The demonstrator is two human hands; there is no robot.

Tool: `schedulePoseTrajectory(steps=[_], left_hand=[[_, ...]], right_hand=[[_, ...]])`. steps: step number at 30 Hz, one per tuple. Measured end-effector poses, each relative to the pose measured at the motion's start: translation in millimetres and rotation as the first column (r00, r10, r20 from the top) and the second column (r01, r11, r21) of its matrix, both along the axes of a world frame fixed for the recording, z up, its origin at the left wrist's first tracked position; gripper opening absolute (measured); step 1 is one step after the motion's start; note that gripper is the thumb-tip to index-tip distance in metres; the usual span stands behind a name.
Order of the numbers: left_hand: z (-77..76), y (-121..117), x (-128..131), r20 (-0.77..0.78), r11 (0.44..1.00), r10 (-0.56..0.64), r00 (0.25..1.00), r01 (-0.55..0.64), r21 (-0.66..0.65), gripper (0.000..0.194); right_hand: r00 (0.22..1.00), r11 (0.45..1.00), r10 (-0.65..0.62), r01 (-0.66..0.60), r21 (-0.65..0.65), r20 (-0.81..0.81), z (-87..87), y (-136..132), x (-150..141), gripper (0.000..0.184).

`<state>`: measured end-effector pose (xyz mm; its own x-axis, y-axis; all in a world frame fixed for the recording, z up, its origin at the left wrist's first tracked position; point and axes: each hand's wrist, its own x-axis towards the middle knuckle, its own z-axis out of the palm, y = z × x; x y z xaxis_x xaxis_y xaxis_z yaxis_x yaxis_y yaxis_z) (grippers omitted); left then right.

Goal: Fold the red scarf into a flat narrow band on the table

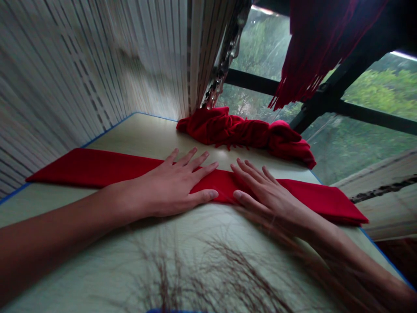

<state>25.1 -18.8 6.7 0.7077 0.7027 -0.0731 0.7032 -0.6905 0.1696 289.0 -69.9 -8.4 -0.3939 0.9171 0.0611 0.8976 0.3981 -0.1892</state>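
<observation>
A red scarf (120,168), folded into a long flat strip, lies across the pale table (202,252). Flat on its middle rests my left hand (172,187), fingers spread and pointing away from me. My right hand (265,189) lies on the strip a short way to the right, palm down, with its fingers stretched out. Neither hand grips anything. The cloth directly under both palms is hidden.
Behind the strip, a crumpled red fringed cloth (244,130) lies along the table's far edge. More red fringed fabric (312,48) hangs before the window (260,52). A striped curtain (97,65) borders the left side. Loose hair strands (228,265) cross the foreground.
</observation>
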Motion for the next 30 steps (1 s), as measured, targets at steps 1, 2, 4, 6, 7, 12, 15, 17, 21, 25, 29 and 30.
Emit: schedulePoseTrajectory(steps=[1,2,4,6,7,12,15,17,21,25,29,30], left_hand=[[-0.4,0.0,0.0,0.008,1.0,0.005,1.0,-0.005,0.008,0.082],[-0.5,0.1,0.0,0.011,1.0,0.005,1.0,-0.005,0.011,0.082],[0.2,0.2,0.0,-0.004,1.0,-0.003,1.0,0.003,0.001,0.081],[2.0,0.4,-0.2,-0.028,1.0,-0.008,1.0,0.008,-0.005,0.081],[3.1,0.4,-0.4,-0.036,1.0,-0.002,0.999,0.002,0.002,0.081],[5.5,-0.3,-0.6,-0.043,1.0,0.023,0.999,-0.022,0.022,0.079],[4.2,-0.1,-0.7,-0.067,1.0,0.019,0.998,-0.019,-0.004,0.078],[3.6,0.7,-1.0,-0.055,0.999,0.039,0.998,-0.038,0.013,0.078],[5.1,1.4,-1.3,-0.056,0.998,0.062,0.997,-0.061,0.021,0.076],[10.2,-3.5,1.8,-0.043,0.997,0.067,0.997,-0.066,0.037,0.073],[9.3,-8.5,4.8,-0.007,0.997,0.05,0.999,-0.05,0.063,0.073],[7.8,-8.7,4.9,-0.027,0.998,0.042,0.999,-0.04,0.046,0.075]], right_hand=[[1.0,1.0,-0.004,0.005,0.029,-0.019,0.8,-0.2,-0.3,0.073],[0.999,0.998,-0.009,0.011,0.056,-0.034,1.5,-0.2,-0.6,0.072],[0.999,0.998,-0.013,0.015,0.06,-0.029,1.8,0.2,-0.9,0.072],[1.0,1.0,-0.005,0.005,0.006,0.011,0.9,1.0,-1.0,0.074],[1.0,1.0,-0.003,0.003,-0.01,0.023,0.3,1.3,-1.0,0.075],[1.0,0.998,-0.005,0.007,0.066,-0.028,-0.4,1.4,-1.9,0.075],[1.0,1.0,0.005,-0.005,-0.015,-0.001,-0.1,1.2,-2.5,0.078],[1.0,1.0,-0.009,0.009,-0.009,-0.012,-0.1,1.6,-2.1,0.078],[0.999,0.999,-0.027,0.028,0.029,-0.029,-0.8,3.1,-0.4,0.078],[1.0,1.0,-0.021,0.022,0.002,-0.018,-0.4,3.2,0.1,0.077],[0.999,0.998,0.001,0.003,0.07,-0.049,0.1,2.5,-1.8,0.076],[0.999,0.999,0.015,-0.014,0.041,-0.029,-0.4,2.5,-2.4,0.076]])
